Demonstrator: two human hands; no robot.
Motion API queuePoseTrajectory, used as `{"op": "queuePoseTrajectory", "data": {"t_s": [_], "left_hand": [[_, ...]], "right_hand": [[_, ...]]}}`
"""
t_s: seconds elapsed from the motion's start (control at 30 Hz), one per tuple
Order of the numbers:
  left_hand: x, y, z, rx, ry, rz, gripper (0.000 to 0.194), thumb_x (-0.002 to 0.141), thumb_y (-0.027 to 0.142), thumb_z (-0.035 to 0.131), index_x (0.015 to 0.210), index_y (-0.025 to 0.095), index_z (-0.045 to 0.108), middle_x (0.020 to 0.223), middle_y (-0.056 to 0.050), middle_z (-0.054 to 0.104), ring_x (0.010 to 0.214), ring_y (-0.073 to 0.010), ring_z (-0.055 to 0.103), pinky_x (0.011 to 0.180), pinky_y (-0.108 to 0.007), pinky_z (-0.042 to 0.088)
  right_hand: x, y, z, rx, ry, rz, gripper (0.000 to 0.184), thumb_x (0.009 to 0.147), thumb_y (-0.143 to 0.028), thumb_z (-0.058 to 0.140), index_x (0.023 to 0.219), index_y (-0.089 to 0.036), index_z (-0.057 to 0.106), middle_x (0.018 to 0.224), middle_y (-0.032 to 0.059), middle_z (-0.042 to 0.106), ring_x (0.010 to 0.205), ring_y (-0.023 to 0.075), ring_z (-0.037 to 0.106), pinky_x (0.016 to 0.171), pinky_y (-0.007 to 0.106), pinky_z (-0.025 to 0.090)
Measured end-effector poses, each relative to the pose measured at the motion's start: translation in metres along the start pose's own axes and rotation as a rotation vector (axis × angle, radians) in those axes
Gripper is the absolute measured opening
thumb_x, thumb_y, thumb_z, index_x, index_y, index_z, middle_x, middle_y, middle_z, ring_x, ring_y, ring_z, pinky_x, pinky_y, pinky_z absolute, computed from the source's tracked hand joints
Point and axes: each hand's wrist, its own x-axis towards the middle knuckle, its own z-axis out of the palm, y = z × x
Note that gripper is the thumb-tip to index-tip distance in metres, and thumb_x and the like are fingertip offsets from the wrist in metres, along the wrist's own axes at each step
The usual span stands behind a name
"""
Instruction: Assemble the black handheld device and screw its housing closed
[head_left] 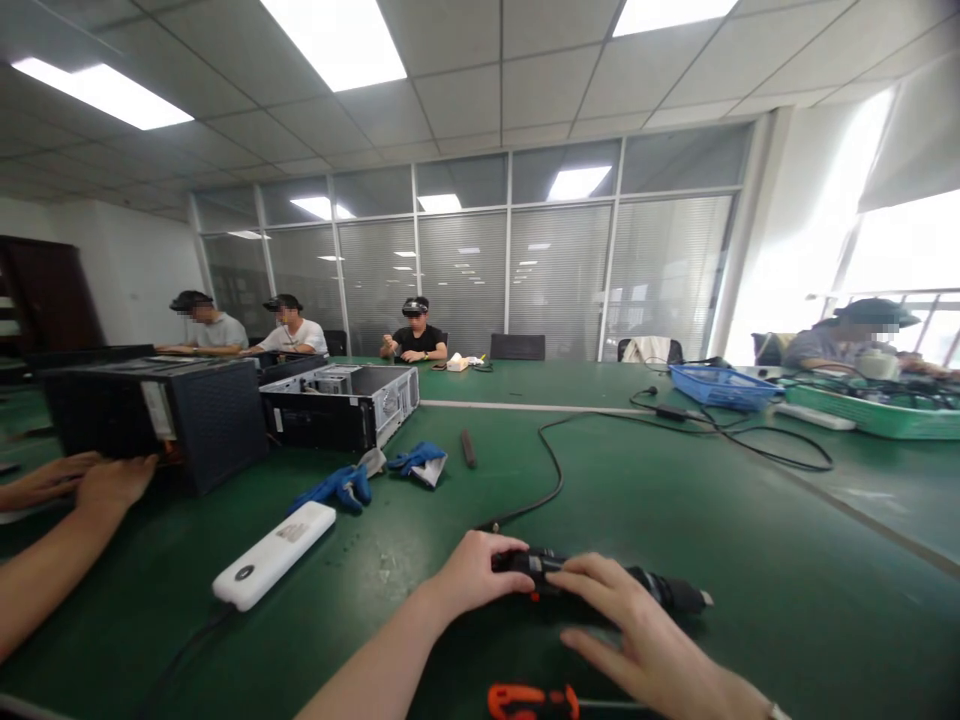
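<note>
A black corded electric screwdriver (667, 590) lies across the green table in front of me, its metal tip pointing right. My left hand (476, 575) grips its cord end between thumb and fingers. Over its middle is my right hand (634, 620), fingers apart, the fingertips touching or just above the tool. A small orange part shows on the underside of the tool. Nearer to me lies a hand screwdriver (532, 702) with an orange and black handle; its shaft runs under my right hand and is partly hidden.
A white power strip (274, 555) and blue gloves (334, 490) lie left of centre. Computer cases (225, 420) stand behind them, where a co-worker's hands (112, 485) reach in. The black cable (555, 450) curls toward a blue basket (724, 388) and a green basket (892, 412).
</note>
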Motion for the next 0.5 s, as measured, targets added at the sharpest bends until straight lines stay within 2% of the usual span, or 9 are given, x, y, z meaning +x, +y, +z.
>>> {"op": "queuePoseTrajectory", "data": {"t_s": [0.1,0.2,0.33,0.5], "left_hand": [[-0.001,0.003,-0.001,0.009,0.001,0.026,0.043,0.074,0.035,0.074,0.115,0.021,0.069,0.104,-0.004,0.073,0.091,-0.0217,0.066,0.082,-0.026,0.046],[-0.001,0.004,-0.002,0.021,-0.004,0.04,0.041,0.075,0.035,0.074,0.114,0.022,0.069,0.103,-0.003,0.073,0.091,-0.0217,0.067,0.08,-0.025,0.047],[-0.001,0.004,-0.002,0.06,0.0,0.042,0.043,0.077,0.036,0.072,0.118,0.023,0.067,0.11,-0.004,0.072,0.099,-0.0223,0.066,0.086,-0.027,0.046],[0.0,0.004,-0.002,0.163,0.058,0.032,0.053,0.078,0.037,0.071,0.128,0.024,0.06,0.124,-0.006,0.065,0.112,-0.0246,0.06,0.1,-0.033,0.042]], "right_hand": [[-0.009,0.043,-0.004,-0.117,0.055,0.05,0.043,0.084,-0.035,0.065,0.126,-0.031,0.059,0.118,0.0101,0.063,0.106,0.0264,0.062,0.089,0.04,0.055],[-0.02,0.073,-0.007,-0.176,-0.022,0.073,0.042,0.087,-0.038,0.06,0.129,-0.033,0.056,0.122,0.0096,0.062,0.107,0.0264,0.062,0.091,0.041,0.053],[-0.027,0.08,-0.007,-0.137,-0.143,0.166,0.04,0.094,-0.041,0.05,0.133,-0.034,0.052,0.118,0.0076,0.063,0.101,0.0236,0.064,0.089,0.037,0.052],[-0.023,0.081,-0.015,-0.09,-0.158,0.242,0.04,0.093,-0.043,0.049,0.13,-0.031,0.055,0.114,0.0059,0.064,0.098,0.0227,0.063,0.089,0.034,0.049]]}}
